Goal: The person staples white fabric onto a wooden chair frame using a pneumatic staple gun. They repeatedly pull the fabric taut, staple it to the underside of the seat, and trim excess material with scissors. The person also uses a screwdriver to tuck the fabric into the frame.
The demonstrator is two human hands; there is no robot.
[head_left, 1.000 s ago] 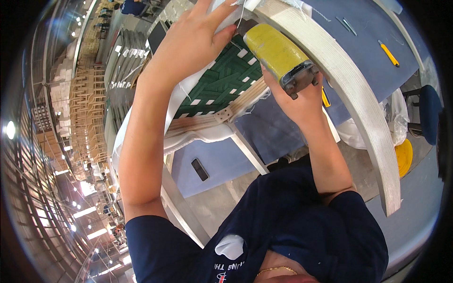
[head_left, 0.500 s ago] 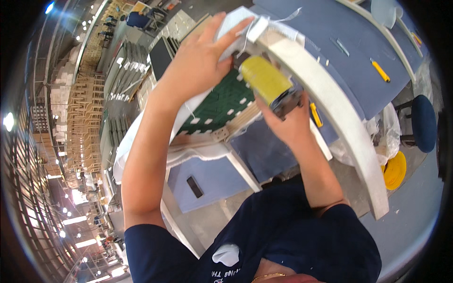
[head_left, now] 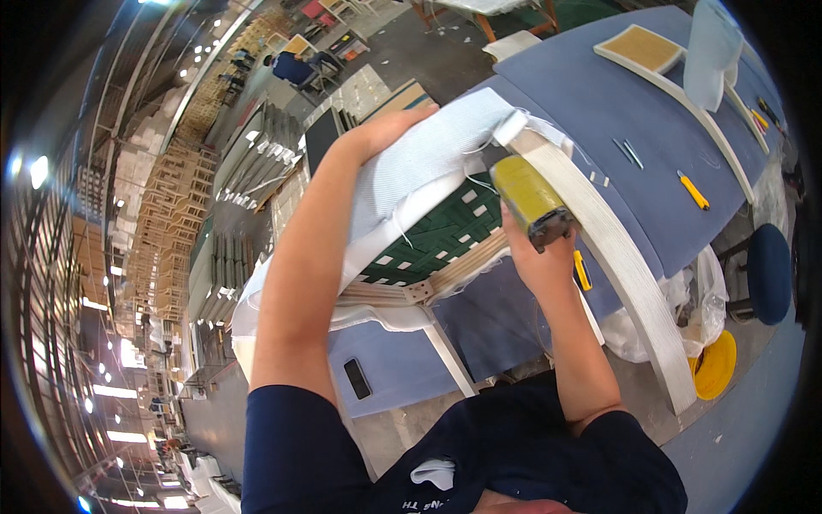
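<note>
A pale wooden chair frame (head_left: 629, 257) lies tipped over in front of me, with green woven webbing (head_left: 432, 236) showing inside it. Light blue-white fabric (head_left: 419, 158) wraps its upper left side, and loose threads hang from the edge. My left hand (head_left: 390, 133) grips the far edge of this fabric-covered side; its fingertips are partly hidden. In my right hand (head_left: 544, 257) is a staple gun (head_left: 527, 190) with a yellow-green body and a dark end cap. Its nose, largely hidden, is near the fabric corner beside the curved leg.
A blue-covered table (head_left: 556, 77) holds a yellow cutter (head_left: 692, 190), thin metal rods (head_left: 628, 152) and another chair frame (head_left: 702, 107). A second yellow cutter (head_left: 582, 270) and a phone (head_left: 357, 378) lie lower. A dark blue stool (head_left: 768, 274) stands right; a person (head_left: 295, 68) sits far off.
My left hand has left the fabric corner and slid back to the far edge, uncovering the fabric. The staple gun stays close to the corner in my right hand. The view has shifted.
</note>
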